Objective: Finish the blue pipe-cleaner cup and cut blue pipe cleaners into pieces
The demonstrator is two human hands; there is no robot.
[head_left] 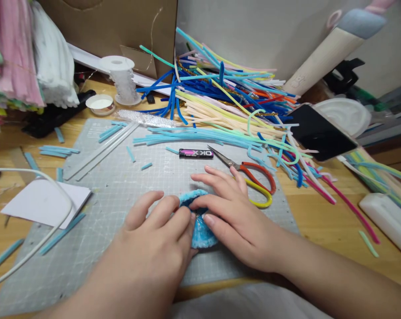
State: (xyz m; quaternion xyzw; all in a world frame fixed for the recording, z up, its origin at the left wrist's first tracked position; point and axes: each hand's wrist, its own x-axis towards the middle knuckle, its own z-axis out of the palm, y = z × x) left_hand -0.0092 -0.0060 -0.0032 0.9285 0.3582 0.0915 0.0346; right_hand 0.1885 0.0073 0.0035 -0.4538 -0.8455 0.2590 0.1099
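A fuzzy light-blue piece, curved and apparently made of pipe cleaner, is between my two hands near the front of the grey cutting mat. My left hand is closed on its left side, the fingertips bent and partly hidden. On the right side, my right hand pinches the piece with thumb and index finger, while its other fingers stretch out. Just beyond my right hand lie scissors with red and yellow handles. A black and pink battery rests to their left.
Light-blue pipe cleaners lie across the mat's far side, before a large colourful pile. A phone is at right, a white spool at back left. White paper and a white cable lie at left.
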